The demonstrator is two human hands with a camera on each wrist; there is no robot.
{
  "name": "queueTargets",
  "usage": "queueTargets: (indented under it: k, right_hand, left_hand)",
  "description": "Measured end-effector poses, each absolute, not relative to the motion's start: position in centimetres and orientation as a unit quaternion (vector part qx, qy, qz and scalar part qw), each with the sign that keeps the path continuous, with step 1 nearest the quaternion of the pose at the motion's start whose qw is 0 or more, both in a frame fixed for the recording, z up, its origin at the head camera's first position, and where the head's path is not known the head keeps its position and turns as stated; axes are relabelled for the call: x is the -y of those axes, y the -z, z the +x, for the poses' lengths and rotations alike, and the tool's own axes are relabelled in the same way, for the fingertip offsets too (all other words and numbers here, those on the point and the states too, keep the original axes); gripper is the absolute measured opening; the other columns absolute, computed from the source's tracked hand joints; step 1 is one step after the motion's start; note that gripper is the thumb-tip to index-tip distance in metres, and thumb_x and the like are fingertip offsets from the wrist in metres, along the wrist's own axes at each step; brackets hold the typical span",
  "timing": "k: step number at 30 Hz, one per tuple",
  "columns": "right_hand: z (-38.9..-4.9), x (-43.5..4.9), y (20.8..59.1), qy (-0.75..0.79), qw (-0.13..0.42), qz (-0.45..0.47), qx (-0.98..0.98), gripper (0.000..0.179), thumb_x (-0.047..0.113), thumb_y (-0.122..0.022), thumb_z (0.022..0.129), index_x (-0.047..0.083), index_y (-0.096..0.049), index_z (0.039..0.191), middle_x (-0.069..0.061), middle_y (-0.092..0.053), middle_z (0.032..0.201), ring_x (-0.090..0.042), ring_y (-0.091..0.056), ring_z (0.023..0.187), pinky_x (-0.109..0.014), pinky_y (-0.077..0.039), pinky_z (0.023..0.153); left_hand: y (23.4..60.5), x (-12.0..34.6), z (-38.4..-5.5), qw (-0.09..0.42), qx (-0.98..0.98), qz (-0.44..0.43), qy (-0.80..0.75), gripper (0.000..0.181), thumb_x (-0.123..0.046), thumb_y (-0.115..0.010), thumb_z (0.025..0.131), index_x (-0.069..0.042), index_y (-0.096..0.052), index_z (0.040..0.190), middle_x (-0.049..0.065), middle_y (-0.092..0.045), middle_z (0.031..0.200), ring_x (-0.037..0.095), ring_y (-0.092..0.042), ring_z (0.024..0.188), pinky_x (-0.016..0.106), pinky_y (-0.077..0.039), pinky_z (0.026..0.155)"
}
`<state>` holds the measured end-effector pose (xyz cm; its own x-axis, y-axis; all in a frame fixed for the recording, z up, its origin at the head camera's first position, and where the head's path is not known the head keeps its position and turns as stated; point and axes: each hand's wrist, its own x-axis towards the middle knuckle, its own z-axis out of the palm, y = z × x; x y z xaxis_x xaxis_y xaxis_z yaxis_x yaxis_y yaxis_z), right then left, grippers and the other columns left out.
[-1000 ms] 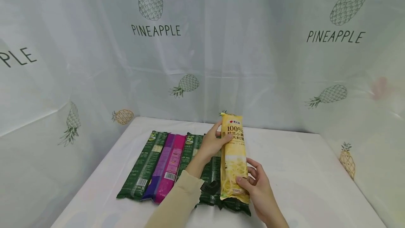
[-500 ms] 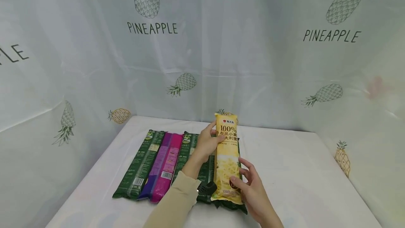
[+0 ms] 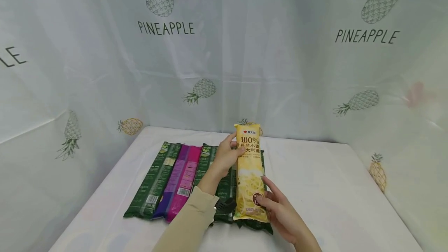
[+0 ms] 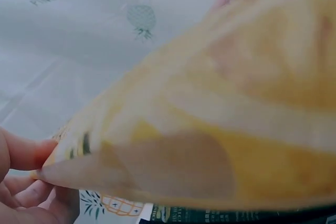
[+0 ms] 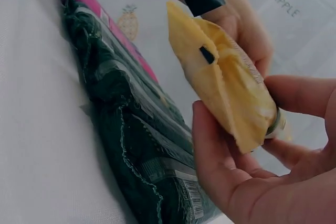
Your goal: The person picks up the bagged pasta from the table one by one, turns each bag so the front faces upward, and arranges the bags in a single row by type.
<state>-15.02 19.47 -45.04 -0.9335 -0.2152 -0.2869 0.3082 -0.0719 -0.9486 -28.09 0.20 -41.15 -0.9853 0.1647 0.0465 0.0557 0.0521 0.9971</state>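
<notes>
A long yellow pasta packet (image 3: pixel 249 174) is held up over the right end of a row of packets, its printed front facing me. My left hand (image 3: pixel 224 159) pinches its upper left edge, thumb on the front. My right hand (image 3: pixel 282 210) grips the lower right edge, thumb on the front and fingers behind. In the left wrist view the yellow packet (image 4: pixel 199 129) fills most of the picture, with the left hand (image 4: pixel 29 192) at its end. The right wrist view shows the crimped end of the packet (image 5: pixel 226 85) between the right hand's (image 5: pixel 286 177) thumb and fingers, above green packets (image 5: pixel 121 98).
Several packets lie side by side on the white table (image 3: pixel 315 182): a green packet (image 3: pixel 154 180) at far left, a purple and pink packet (image 3: pixel 180 184), then more green ones, partly hidden by the left arm and yellow packet. A pineapple-print curtain (image 3: pixel 266 49) stands behind.
The yellow packet has shifted slightly left and turned a little, so its front faces me more squarely. Both hands keep hold of it. The head view has moved slightly; the lying packets appear unmoved.
</notes>
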Motion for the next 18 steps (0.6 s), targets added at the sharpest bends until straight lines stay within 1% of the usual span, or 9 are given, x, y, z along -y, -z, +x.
queueTargets:
  k: [1,3,4,6,8,10,11,15,18]
  right_hand:
    - [-15.1,-19.4,45.0,0.73,0.172,0.035,-0.661,0.083,0.026,-0.068,0.105,0.025,-0.017,0.171,-0.007,-0.057,0.122,-0.018,-0.061,0.11,-0.027,-0.037,0.066]
    - [-15.1,-19.4,45.1,0.727,0.153,0.034,-0.668,0.082,0.023,-0.07,0.104,0.025,-0.021,0.17,-0.009,-0.058,0.123,-0.019,-0.064,0.107,-0.024,-0.043,0.065]
    - [-15.1,-19.4,45.1,0.726,0.142,0.036,-0.672,0.082,0.022,-0.071,0.104,0.025,-0.022,0.17,-0.011,-0.058,0.125,-0.02,-0.065,0.106,-0.024,-0.049,0.067]
    - [-15.0,-19.4,45.0,0.721,0.121,0.044,-0.681,0.081,0.019,-0.073,0.103,0.023,-0.025,0.169,-0.014,-0.058,0.128,-0.022,-0.068,0.105,-0.028,-0.057,0.073]
    - [-14.8,-19.4,44.9,0.715,0.107,0.05,-0.689,0.081,0.016,-0.073,0.102,0.021,-0.026,0.168,-0.017,-0.057,0.13,-0.026,-0.071,0.106,-0.038,-0.063,0.079]
    - [-14.7,-19.5,44.7,0.708,0.097,0.055,-0.697,0.081,0.015,-0.073,0.102,0.019,-0.027,0.168,-0.019,-0.057,0.13,-0.028,-0.071,0.107,-0.044,-0.064,0.082]
    - [-14.6,-19.6,44.6,0.704,0.094,0.057,-0.701,0.081,0.015,-0.073,0.102,0.018,-0.027,0.168,-0.019,-0.057,0.129,-0.028,-0.072,0.106,-0.045,-0.064,0.082]
    - [-14.4,-20.3,44.1,0.696,0.091,0.066,-0.709,0.08,0.015,-0.073,0.102,0.017,-0.028,0.168,-0.019,-0.057,0.129,-0.027,-0.071,0.105,-0.044,-0.064,0.082]
    - [-14.2,-20.9,44.1,0.692,0.091,0.075,-0.712,0.079,0.012,-0.072,0.102,0.018,-0.029,0.168,-0.019,-0.056,0.129,-0.027,-0.07,0.104,-0.042,-0.064,0.081]
  left_hand:
    - [41.1,-0.1,-28.1,0.041,-0.723,0.078,-0.686,0.07,-0.012,-0.07,0.104,-0.018,-0.037,0.166,0.013,-0.066,0.124,0.025,-0.071,0.097,0.044,-0.06,0.088]
    - [41.1,0.0,-28.0,0.045,-0.72,0.079,-0.688,0.07,-0.013,-0.069,0.105,-0.019,-0.036,0.167,0.013,-0.065,0.126,0.025,-0.071,0.099,0.045,-0.059,0.089]
    - [41.1,-0.1,-28.0,0.049,-0.718,0.08,-0.69,0.07,-0.014,-0.068,0.105,-0.019,-0.035,0.167,0.013,-0.065,0.128,0.025,-0.071,0.1,0.045,-0.058,0.089]
    - [41.2,-0.2,-27.9,0.059,-0.712,0.083,-0.695,0.069,-0.015,-0.068,0.106,-0.02,-0.033,0.166,0.012,-0.064,0.132,0.025,-0.071,0.103,0.045,-0.059,0.09]
    - [41.4,-0.4,-27.8,0.067,-0.704,0.089,-0.701,0.068,-0.015,-0.067,0.107,-0.019,-0.033,0.165,0.013,-0.064,0.135,0.025,-0.071,0.105,0.045,-0.059,0.09]
    - [41.5,-0.6,-27.7,0.073,-0.699,0.096,-0.705,0.067,-0.017,-0.067,0.107,-0.019,-0.034,0.165,0.013,-0.064,0.136,0.025,-0.072,0.106,0.044,-0.06,0.089]
    - [41.6,-0.7,-27.7,0.074,-0.698,0.098,-0.705,0.067,-0.018,-0.067,0.107,-0.019,-0.035,0.165,0.013,-0.064,0.135,0.025,-0.072,0.105,0.044,-0.06,0.088]
    - [41.9,-1.0,-27.6,0.084,-0.699,0.106,-0.702,0.068,-0.021,-0.068,0.107,-0.024,-0.036,0.166,0.014,-0.062,0.13,0.025,-0.071,0.104,0.043,-0.06,0.089]
    - [42.1,-1.5,-27.5,0.097,-0.698,0.112,-0.701,0.07,-0.018,-0.068,0.106,-0.027,-0.035,0.167,0.014,-0.061,0.129,0.025,-0.07,0.106,0.043,-0.059,0.092]
